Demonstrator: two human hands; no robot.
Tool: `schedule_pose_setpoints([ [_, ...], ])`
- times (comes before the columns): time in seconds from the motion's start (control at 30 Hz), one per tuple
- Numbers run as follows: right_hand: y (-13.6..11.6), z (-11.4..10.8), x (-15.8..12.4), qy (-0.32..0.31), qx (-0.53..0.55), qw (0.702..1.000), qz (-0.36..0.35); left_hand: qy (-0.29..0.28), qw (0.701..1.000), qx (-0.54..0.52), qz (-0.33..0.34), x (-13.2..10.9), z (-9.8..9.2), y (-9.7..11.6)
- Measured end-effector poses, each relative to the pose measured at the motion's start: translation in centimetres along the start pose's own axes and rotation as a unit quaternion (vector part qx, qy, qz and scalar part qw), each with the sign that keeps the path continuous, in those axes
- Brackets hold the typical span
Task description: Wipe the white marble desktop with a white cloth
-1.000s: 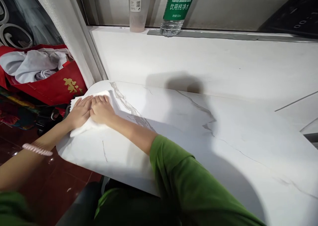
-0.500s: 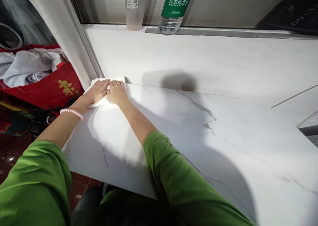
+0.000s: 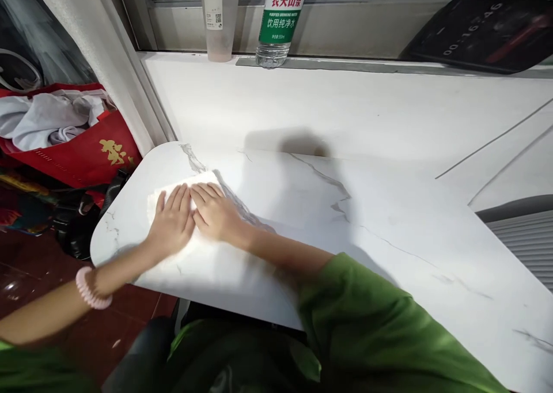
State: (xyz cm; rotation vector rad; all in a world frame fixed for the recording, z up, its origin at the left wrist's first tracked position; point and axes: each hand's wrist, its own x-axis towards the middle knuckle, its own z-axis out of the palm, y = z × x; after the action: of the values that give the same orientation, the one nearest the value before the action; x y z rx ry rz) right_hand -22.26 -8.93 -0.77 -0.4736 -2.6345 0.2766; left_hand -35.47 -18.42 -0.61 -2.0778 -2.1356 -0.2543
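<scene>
A white cloth (image 3: 206, 178) lies spread on the white marble-patterned tabletop (image 3: 389, 214), near its rounded left end. My left hand (image 3: 173, 223) rests flat on the cloth, fingers stretched and pointing away from me. Beside it, my right hand (image 3: 217, 213) also presses flat on the cloth, its thumb side against the left hand. The two hands hide the middle of the cloth. A pink coiled band (image 3: 90, 289) circles my left wrist.
Along the back ledge stand a clear plastic cup (image 3: 220, 41) and a water bottle (image 3: 279, 27). A phone with a running timer (image 3: 484, 36) leans at the right. Left of the table are a curtain (image 3: 95, 47) and a red bag (image 3: 82, 159) of clothes.
Both hands and the cloth have come back from the far left corner by the wall, toward me. The left rounded end of the table now shows. My view has shifted slightly.
</scene>
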Motion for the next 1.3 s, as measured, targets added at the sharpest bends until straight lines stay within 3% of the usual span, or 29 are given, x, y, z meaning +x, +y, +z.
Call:
schedule_pose_setpoints([
  [0.17, -2.8, -1.5, -6.1, -0.002, -0.016, 1.000, -0.021, 0.018, 0.998, -0.006, 0.054, -4.8, -0.9, 4.2],
  [0.3, -2.8, -1.6, -6.5, -0.016, -0.036, 0.999, 0.001, -0.002, 0.998, -0.022, 0.064, -4.1, -0.9, 4.4],
  [0.43, 0.7, -1.4, -2.5, -0.015, -0.054, 0.998, 0.038, -0.033, 0.998, -0.038, 0.048, 1.5, 0.3, 2.3],
  [0.53, 5.3, -1.2, 1.7, -0.012, -0.067, 0.995, 0.072, -0.055, 0.997, -0.041, 0.036, 8.5, 1.5, 0.7],
  [0.67, 11.1, -1.0, 5.8, 0.019, -0.087, 0.980, 0.178, -0.066, 0.994, -0.055, 0.061, 17.4, 2.7, -0.4],
  [0.8, 13.6, -0.9, 6.7, 0.043, -0.105, 0.966, 0.232, -0.046, 0.993, -0.073, 0.080, 21.6, 3.6, -0.5],
  [0.9, 13.6, -0.9, 6.2, 0.033, -0.119, 0.966, 0.225, -0.035, 0.993, -0.086, 0.075, 21.7, 4.1, -0.5],
  [1.07, 12.6, -1.3, 4.5, 0.030, -0.116, 0.973, 0.196, -0.045, 0.993, -0.095, 0.059, 19.2, 3.6, 0.6],
  [1.2, 10.9, -1.5, 1.4, 0.055, -0.098, 0.981, 0.158, -0.055, 0.993, -0.081, 0.069, 15.5, 2.4, 2.7],
  [1.3, 8.1, -1.8, -2.8, 0.063, -0.097, 0.983, 0.140, -0.064, 0.991, -0.075, 0.088, 11.3, 1.7, 4.8],
])
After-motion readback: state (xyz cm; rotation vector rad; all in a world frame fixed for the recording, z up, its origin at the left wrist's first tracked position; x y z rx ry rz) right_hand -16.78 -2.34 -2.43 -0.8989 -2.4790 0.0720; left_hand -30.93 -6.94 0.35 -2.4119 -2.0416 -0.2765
